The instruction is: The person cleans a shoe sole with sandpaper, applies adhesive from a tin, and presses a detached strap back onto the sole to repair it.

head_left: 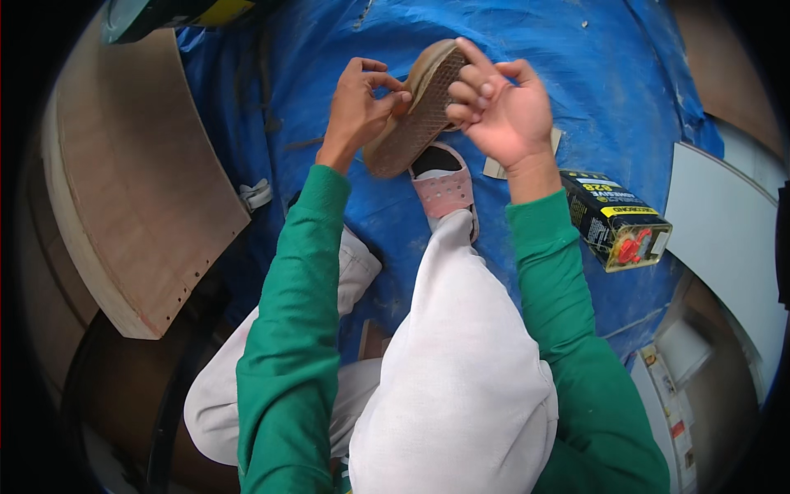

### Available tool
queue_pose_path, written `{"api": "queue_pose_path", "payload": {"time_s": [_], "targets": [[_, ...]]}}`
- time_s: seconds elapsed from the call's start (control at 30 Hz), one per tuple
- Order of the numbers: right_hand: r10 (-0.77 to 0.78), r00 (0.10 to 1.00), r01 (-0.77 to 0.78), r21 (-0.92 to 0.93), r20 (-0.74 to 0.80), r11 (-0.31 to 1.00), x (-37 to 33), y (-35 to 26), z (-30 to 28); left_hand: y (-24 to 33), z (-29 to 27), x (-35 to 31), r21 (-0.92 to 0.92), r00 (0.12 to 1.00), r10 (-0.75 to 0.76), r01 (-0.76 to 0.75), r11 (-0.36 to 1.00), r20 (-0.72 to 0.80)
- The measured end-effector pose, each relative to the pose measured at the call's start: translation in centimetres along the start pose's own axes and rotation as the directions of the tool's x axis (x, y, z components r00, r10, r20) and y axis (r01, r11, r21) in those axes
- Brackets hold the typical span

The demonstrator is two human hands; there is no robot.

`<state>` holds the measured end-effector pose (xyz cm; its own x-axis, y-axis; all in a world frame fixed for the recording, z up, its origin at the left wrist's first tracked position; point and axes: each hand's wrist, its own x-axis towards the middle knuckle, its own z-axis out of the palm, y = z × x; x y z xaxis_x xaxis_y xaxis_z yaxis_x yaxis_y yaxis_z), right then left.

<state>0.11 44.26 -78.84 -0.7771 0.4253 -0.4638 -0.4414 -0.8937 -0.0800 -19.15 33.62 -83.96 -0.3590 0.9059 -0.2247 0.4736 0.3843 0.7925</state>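
Note:
Above the blue tarp, a brown shoe [421,114] is tilted, its textured sole facing me. Thumb and fingertips of my left hand [360,109] pinch at the edge along the sole's left side. My right hand [514,111] is at the other side, its index finger stretched to the shoe's upper end and the other fingers curled against the sole's right edge. Most of the shoe's upper is hidden behind the sole. Just below it is a foot in a pink slide sandal [444,195].
A blue tarp [321,37] covers the ground. To the right lies a dark rectangular adhesive can [605,198], near a white panel [724,247]. A curved wooden panel [136,181] stands at left. A small flat tan piece [494,169] lies behind my right wrist; a dark container [164,18] is at upper left.

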Motion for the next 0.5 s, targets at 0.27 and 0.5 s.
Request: {"api": "queue_pose_path", "payload": {"time_s": [0.27, 0.5], "targets": [[-0.197, 0.950, 0.139, -0.235, -0.243, 0.962, -2.9, 0.7, 0.3, 0.1, 0.3, -0.1, -0.036, 0.999, -0.043, 0.042, 0.998, -0.025], [0.044, 0.986, -0.069, -0.155, -0.158, 0.985, 0.4, 3.7, -0.5, -0.8, 0.6, -0.3, -0.083, 0.998, -0.034, 0.029, 0.996, -0.055]]}}
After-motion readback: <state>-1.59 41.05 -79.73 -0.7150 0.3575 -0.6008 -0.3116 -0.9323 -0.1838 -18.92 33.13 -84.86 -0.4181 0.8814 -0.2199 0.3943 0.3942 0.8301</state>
